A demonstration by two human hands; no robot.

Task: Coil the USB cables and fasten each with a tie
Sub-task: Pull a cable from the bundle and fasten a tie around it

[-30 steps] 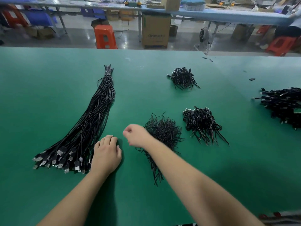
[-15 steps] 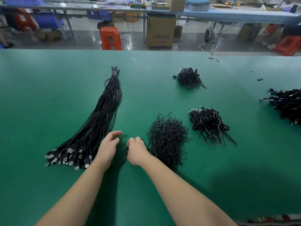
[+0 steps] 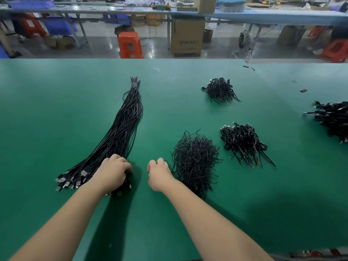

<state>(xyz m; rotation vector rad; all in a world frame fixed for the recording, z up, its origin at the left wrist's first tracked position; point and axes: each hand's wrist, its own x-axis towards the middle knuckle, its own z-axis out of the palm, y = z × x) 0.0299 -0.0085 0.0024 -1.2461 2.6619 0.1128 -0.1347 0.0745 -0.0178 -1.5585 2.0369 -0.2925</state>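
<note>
A long bundle of straight black USB cables (image 3: 122, 129) lies on the green table (image 3: 47, 113), tied together at its far tip, with the silver plugs fanned out at the near left. My left hand (image 3: 113, 172) lies on the plug end, fingers curled down into the cables and gripping among them. My right hand (image 3: 160, 172) hovers just to the right, between the bundle and a loose heap of black wire ties (image 3: 195, 159). Its fingers are curled under, and the palm is hidden from me.
A pile of coiled cables (image 3: 243, 142) sits right of the ties, a smaller one (image 3: 220, 90) lies farther back, and a larger heap (image 3: 335, 119) is at the right edge. Small black scraps (image 3: 303, 90) lie at the far right. Beyond the table stand an orange stool (image 3: 130, 45) and a cardboard box (image 3: 187, 36).
My left hand has gone from lying flat beside the plugs to curling onto the bundle. My right hand has drawn back from the tie heap toward the bundle.
</note>
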